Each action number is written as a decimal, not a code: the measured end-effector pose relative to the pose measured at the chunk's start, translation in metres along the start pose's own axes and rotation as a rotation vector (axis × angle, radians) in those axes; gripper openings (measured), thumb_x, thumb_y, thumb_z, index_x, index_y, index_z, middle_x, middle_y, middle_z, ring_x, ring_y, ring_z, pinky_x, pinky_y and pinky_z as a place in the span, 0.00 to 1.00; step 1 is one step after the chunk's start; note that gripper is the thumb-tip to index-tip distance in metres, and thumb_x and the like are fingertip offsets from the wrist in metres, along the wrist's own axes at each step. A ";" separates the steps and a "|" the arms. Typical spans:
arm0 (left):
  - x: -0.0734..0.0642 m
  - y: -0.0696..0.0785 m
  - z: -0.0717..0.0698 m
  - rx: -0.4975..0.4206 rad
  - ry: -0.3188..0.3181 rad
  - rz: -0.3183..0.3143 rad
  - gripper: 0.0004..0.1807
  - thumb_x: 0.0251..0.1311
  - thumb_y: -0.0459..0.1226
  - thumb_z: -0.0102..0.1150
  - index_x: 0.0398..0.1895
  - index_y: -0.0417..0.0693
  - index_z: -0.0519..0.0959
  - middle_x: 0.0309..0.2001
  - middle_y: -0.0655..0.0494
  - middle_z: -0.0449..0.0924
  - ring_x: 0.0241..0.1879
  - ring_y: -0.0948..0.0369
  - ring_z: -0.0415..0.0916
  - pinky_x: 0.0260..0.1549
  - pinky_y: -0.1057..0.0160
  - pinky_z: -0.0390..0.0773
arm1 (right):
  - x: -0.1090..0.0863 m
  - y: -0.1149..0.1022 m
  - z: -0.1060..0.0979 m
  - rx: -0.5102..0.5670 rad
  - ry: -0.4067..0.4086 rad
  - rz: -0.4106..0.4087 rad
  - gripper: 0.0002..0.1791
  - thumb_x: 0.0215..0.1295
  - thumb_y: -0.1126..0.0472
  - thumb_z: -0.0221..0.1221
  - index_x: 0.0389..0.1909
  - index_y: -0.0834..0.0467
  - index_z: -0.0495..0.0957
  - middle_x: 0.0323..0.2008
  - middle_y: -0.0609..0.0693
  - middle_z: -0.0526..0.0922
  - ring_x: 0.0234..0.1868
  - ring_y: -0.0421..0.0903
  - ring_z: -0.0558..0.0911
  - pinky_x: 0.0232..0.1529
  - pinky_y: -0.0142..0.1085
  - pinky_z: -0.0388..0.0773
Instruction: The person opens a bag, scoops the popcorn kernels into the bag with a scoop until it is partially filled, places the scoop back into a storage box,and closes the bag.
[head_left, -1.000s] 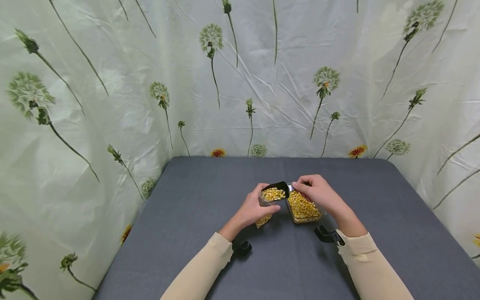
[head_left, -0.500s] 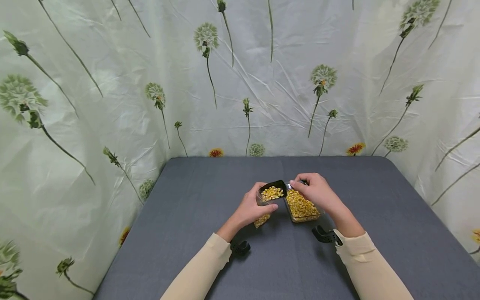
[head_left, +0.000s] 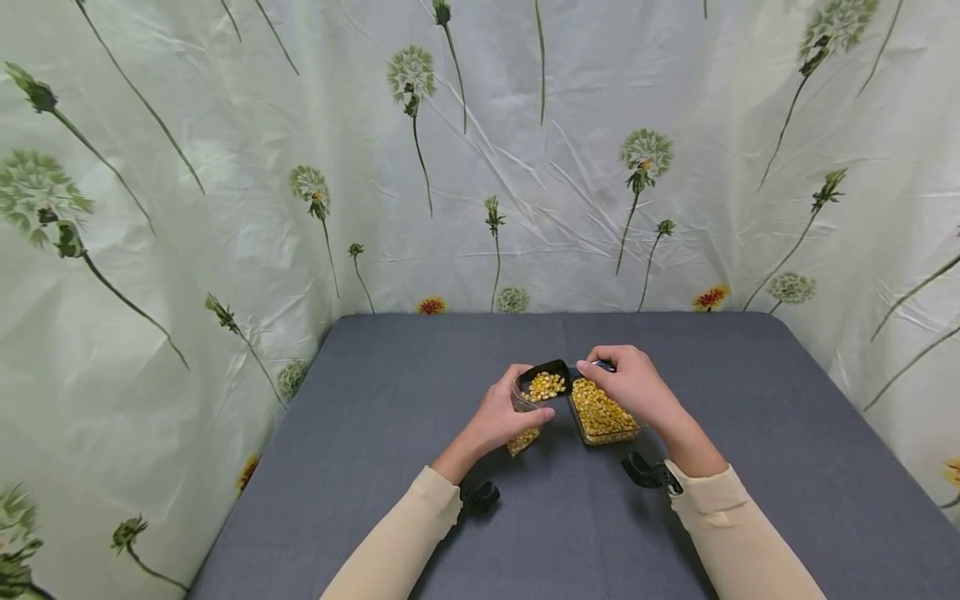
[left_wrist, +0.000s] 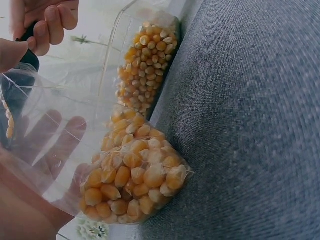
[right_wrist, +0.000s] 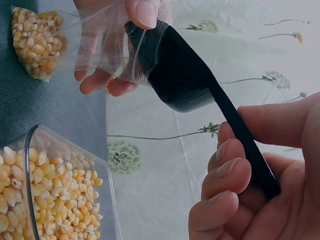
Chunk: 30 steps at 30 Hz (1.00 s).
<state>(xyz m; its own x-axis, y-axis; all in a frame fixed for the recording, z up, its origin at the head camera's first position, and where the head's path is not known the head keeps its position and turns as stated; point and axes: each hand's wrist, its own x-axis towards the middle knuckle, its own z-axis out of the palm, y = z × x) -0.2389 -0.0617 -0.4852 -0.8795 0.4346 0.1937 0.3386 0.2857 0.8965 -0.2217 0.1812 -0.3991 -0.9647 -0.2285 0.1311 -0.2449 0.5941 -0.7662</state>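
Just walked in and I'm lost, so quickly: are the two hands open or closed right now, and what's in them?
Left hand: closed around a clear plastic bag with corn kernels inside.
Right hand: closed on the black scoop.

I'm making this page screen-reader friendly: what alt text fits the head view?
A right hand holds a black scoop of corn kernels at the mouth of a clear plastic bag in the left hand. Beside the bag, a clear container of kernels stands on a gray table before a dandelion-print curtain.
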 end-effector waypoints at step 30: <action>0.000 0.002 -0.001 -0.006 -0.010 0.044 0.33 0.59 0.52 0.70 0.65 0.64 0.67 0.53 0.60 0.77 0.41 0.58 0.76 0.36 0.56 0.77 | -0.008 -0.015 0.002 -0.152 0.082 -0.124 0.09 0.73 0.54 0.61 0.36 0.54 0.84 0.15 0.45 0.70 0.14 0.45 0.66 0.19 0.39 0.65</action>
<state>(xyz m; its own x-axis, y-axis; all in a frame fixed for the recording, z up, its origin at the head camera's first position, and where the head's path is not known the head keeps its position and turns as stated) -0.2383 -0.0623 -0.4833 -0.8603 0.4556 0.2288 0.3747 0.2607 0.8897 -0.2106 0.1724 -0.3901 -0.9296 -0.2471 0.2736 -0.3677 0.6761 -0.6385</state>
